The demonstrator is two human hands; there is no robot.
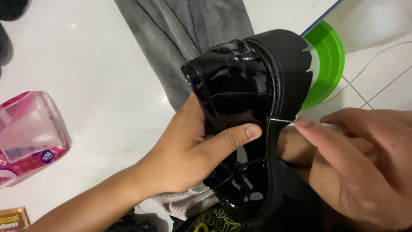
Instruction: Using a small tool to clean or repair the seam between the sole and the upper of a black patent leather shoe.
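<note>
Glossy black shoe in left hand grip, right hand fingertips pinched on needle.

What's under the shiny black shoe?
A grey cloth lies on the white floor under the shoe, and a green plate shows behind it. The shoe hides the cloth's middle.
</note>
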